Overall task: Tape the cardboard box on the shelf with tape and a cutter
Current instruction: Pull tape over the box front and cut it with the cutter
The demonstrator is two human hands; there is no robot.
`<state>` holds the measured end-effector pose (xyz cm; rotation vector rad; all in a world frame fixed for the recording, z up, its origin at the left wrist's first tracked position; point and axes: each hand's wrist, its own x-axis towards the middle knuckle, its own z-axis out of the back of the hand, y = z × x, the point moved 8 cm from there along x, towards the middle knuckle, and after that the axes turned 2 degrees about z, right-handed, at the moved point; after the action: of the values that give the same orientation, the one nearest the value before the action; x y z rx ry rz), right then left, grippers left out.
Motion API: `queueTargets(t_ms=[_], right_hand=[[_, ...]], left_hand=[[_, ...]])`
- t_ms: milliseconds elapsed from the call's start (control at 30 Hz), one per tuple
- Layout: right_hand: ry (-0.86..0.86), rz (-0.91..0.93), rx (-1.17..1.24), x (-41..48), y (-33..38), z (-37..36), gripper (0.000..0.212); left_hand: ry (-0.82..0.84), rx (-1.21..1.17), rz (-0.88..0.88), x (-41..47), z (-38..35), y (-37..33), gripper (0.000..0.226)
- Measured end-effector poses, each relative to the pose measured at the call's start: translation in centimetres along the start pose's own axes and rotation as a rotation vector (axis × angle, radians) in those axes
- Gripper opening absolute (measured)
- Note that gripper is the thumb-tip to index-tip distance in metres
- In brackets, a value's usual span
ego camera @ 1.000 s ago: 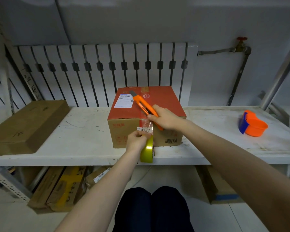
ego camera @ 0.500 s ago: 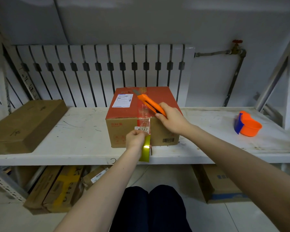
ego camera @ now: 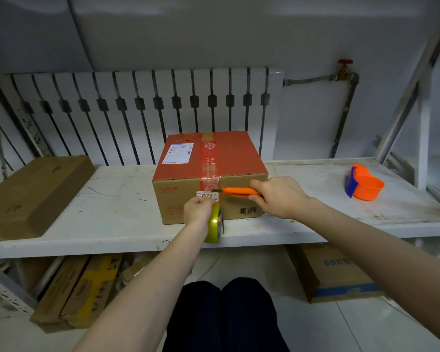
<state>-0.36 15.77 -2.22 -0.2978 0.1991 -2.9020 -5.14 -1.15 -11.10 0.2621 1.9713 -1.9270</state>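
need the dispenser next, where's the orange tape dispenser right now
In the head view the orange tape dispenser sits on the white shelf at the far right, well clear of the cardboard box and beyond the right hand.

You're in a storeroom: a scuffed white metal shelf (ego camera: pixel 117 209) holds cardboard boxes (ego camera: pixel 33 194), more cartons (ego camera: pixel 338 273) sit on the tiled floor beneath, and a white radiator (ego camera: pixel 148 110) lines the bare wall.

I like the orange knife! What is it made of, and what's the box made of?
The cutter looks like smooth orange plastic with a small grey tip, probably metal. The box looks like matte brown cardboard with a printed red top and glossy clear tape.
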Motion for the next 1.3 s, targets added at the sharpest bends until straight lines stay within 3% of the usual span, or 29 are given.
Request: queueTargets(t_ms=[433,600,933,1133,1300], right_hand=[[-0.002,0.056,-0.244,1.0,1.7,1.7,0.021],[-0.057,0.006,-0.204,-0.1,-0.4,1.8,0.025],[-0.318,-0.372,0.147,0.1,-4.5,1.9,0.02],[-0.324,-0.358,0.169,1.7,-3.6,0.3,0.021],[-0.362,-0.403,0.191,2.5,-3.8,0.0,0.024]], left_hand=[[-0.036,0.087,-0.02,0.2,0.3,-0.4,0.017],[-0.012,0.125,-0.026,0.6,0.4,-0.8,0.016],[-0.004,0.274,-0.097,0.9,0.8,-1.4,0.011],[-0.023,0.367,-0.104,1.6,2.7,-0.5,0.013],[0.099,0.425,-0.134,0.6,2.1,-2.7,0.009]])
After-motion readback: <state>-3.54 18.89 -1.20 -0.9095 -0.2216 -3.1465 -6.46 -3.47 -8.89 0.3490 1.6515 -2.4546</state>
